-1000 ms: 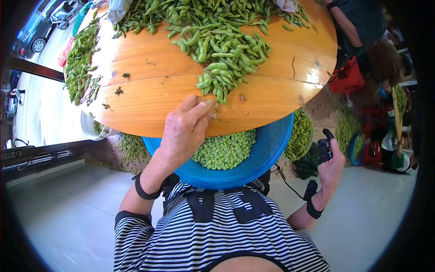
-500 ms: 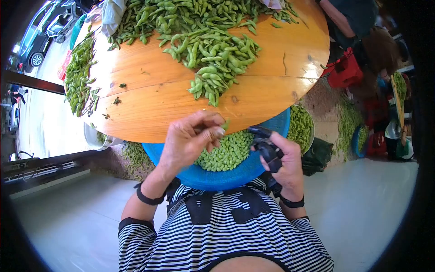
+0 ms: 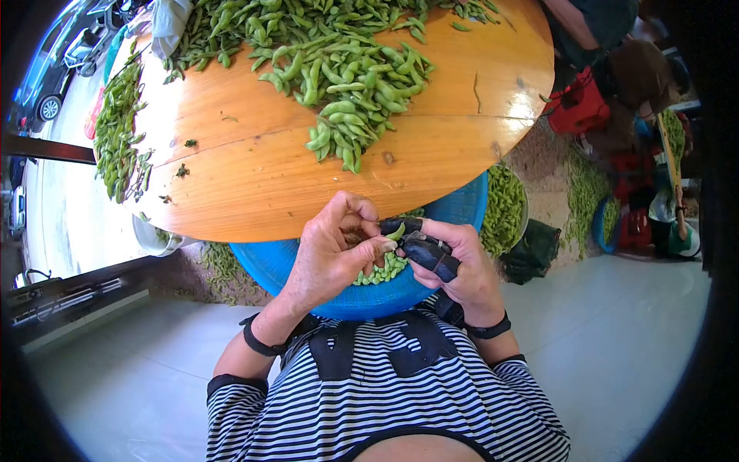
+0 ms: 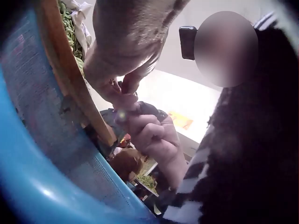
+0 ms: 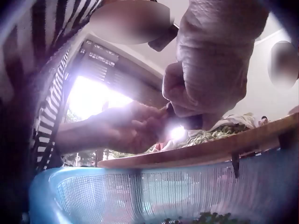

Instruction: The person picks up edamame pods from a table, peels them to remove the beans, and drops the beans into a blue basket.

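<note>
A left hand [image 3: 323, 254] pinches a small, curved green bean pod [image 3: 396, 232] above a blue plastic basket [image 3: 350, 309]; a right hand [image 3: 464, 269] with black-wrapped fingers grips it too. Light and probably pliable, it looks best held near its tips.

We're seeing daylight glaring across the round wooden table [image 3: 231, 185], pale floor [image 3: 600, 339] gleaming, possibly a window [image 5: 96, 98] glowing behind.
</note>
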Available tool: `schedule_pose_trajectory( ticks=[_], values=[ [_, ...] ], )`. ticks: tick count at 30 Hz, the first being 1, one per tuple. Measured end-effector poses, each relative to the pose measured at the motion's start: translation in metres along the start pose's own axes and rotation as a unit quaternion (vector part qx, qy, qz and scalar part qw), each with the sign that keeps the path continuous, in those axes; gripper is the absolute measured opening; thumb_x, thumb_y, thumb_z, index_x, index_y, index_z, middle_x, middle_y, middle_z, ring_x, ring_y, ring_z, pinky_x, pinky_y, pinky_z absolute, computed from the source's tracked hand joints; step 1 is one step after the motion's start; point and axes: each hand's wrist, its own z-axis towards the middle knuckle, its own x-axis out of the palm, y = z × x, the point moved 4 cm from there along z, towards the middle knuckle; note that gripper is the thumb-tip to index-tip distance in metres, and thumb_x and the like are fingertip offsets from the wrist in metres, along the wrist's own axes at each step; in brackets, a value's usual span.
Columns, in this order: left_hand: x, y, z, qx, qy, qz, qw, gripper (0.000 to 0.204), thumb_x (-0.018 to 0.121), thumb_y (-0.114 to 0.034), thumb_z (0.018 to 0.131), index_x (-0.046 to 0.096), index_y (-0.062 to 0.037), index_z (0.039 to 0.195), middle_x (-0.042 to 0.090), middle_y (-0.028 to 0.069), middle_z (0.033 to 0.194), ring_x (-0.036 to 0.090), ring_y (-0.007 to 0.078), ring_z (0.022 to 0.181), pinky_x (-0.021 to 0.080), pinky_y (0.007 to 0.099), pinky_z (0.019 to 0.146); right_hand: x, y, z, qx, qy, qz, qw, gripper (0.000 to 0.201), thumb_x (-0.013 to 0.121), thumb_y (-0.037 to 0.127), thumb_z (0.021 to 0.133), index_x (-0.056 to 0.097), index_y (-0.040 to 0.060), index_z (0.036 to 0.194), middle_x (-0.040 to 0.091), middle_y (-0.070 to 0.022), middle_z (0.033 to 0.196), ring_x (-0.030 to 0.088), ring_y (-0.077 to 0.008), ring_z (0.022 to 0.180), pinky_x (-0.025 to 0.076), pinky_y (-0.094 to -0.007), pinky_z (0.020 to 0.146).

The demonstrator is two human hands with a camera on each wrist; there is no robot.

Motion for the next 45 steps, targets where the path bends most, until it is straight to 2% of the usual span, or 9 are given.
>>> schedule_pose_trajectory(
  ticks=[9, 15, 17, 22, 25, 27, 31, 34, 45],
  values=[
    [0.004, 0.001, -0.001, 0.024, -0.008, 0.072, 0.997, 0.034, 0.068, 0.008, 0.083, 0.044, -0.0015, 0.106, 0.057, 0.0066, 0.080, 0.063, 0.0125, 0.064, 0.048, 0.0215, 0.050, -0.002, 0.002, -0.003, -0.015, 0.002, -0.065, 0.998, 0.019, 0.062, -0.002, 0.080, 0.066, -0.0006, 0.099, 0.049, -0.0001, 0.074, 0.047, -0.0067, 0.063, 0.037, -0.0222, 0.056],
    [0.007, 0.014, -0.002, -0.094, 0.046, -0.180, 0.978, 0.030, 0.067, 0.005, 0.084, 0.049, -0.0023, 0.106, 0.062, 0.0094, 0.073, 0.062, 0.0159, 0.058, 0.043, 0.0227, 0.045, -0.003, -0.002, -0.009, -0.074, 0.004, -0.117, 0.990, 0.033, 0.066, 0.001, 0.076, 0.068, 0.0019, 0.109, 0.050, -0.0032, 0.075, 0.050, -0.0118, 0.068, 0.039, -0.0255, 0.062],
    [0.014, 0.022, -0.004, -0.129, 0.078, -0.344, 0.927, 0.031, 0.069, 0.002, 0.083, 0.049, -0.0033, 0.106, 0.063, 0.0110, 0.074, 0.062, 0.0193, 0.055, 0.039, 0.0233, 0.040, -0.002, -0.003, -0.011, -0.056, -0.002, -0.098, 0.994, 0.032, 0.066, 0.003, 0.076, 0.068, 0.0021, 0.108, 0.050, -0.0040, 0.075, 0.050, -0.0128, 0.067, 0.039, -0.0258, 0.061],
    [0.022, 0.027, -0.007, -0.131, 0.123, -0.437, 0.882, 0.030, 0.069, 0.000, 0.085, 0.050, -0.0032, 0.107, 0.064, 0.0119, 0.077, 0.062, 0.0189, 0.056, 0.038, 0.0230, 0.040, -0.002, 0.002, -0.013, -0.102, -0.006, -0.156, 0.982, 0.030, 0.067, 0.006, 0.077, 0.068, 0.0023, 0.107, 0.050, -0.0064, 0.074, 0.050, -0.0166, 0.065, 0.038, -0.0271, 0.060],
    [0.019, 0.018, -0.010, -0.126, 0.072, -0.302, 0.942, 0.033, 0.071, -0.002, 0.085, 0.051, -0.0016, 0.111, 0.065, 0.0109, 0.078, 0.063, 0.0178, 0.060, 0.043, 0.0232, 0.044, 0.000, 0.005, -0.014, -0.076, -0.046, -0.167, 0.982, 0.023, 0.067, 0.005, 0.078, 0.067, 0.0018, 0.101, 0.048, -0.0061, 0.072, 0.048, -0.0162, 0.062, 0.037, -0.0280, 0.058],
    [0.015, 0.004, -0.013, 0.028, 0.038, 0.075, 0.996, 0.034, 0.073, -0.003, 0.084, 0.054, 0.0007, 0.112, 0.066, 0.0099, 0.079, 0.065, 0.0155, 0.065, 0.050, 0.0258, 0.052, 0.001, 0.002, -0.016, -0.061, -0.048, -0.169, 0.982, 0.017, 0.066, 0.005, 0.079, 0.065, 0.0011, 0.095, 0.047, -0.0062, 0.070, 0.047, -0.0161, 0.061, 0.037, -0.0284, 0.057],
    [0.013, 0.000, -0.016, 0.273, 0.002, 0.339, 0.900, 0.039, 0.077, -0.004, 0.077, 0.060, 0.0043, 0.111, 0.069, 0.0138, 0.081, 0.067, 0.0218, 0.064, 0.054, 0.0316, 0.056, 0.002, -0.003, -0.017, -0.063, -0.055, -0.206, 0.975, 0.010, 0.065, 0.003, 0.080, 0.057, -0.0009, 0.081, 0.043, -0.0075, 0.067, 0.044, -0.0178, 0.057, 0.035, -0.0298, 0.054],
    [0.018, -0.002, -0.019, 0.332, 0.017, 0.410, 0.849, 0.045, 0.075, 0.001, 0.074, 0.058, 0.0055, 0.115, 0.067, 0.0156, 0.080, 0.067, 0.0253, 0.065, 0.055, 0.0339, 0.058, 0.004, -0.001, -0.017, -0.124, -0.060, -0.273, 0.952, 0.011, 0.065, 0.001, 0.078, 0.054, -0.0019, 0.080, 0.042, -0.0085, 0.067, 0.044, -0.0205, 0.057, 0.034, -0.0309, 0.053],
    [0.023, 0.011, -0.020, 0.363, 0.018, 0.536, 0.762, 0.034, 0.064, 0.005, 0.080, 0.056, 0.0126, 0.112, 0.065, 0.0171, 0.079, 0.066, 0.0261, 0.065, 0.054, 0.0337, 0.057, 0.014, 0.000, -0.015, -0.187, -0.100, -0.333, 0.919, 0.013, 0.064, -0.006, 0.073, 0.054, -0.0041, 0.082, 0.043, -0.0118, 0.071, 0.047, -0.0261, 0.059, 0.038, -0.0338, 0.055]
  ],
)
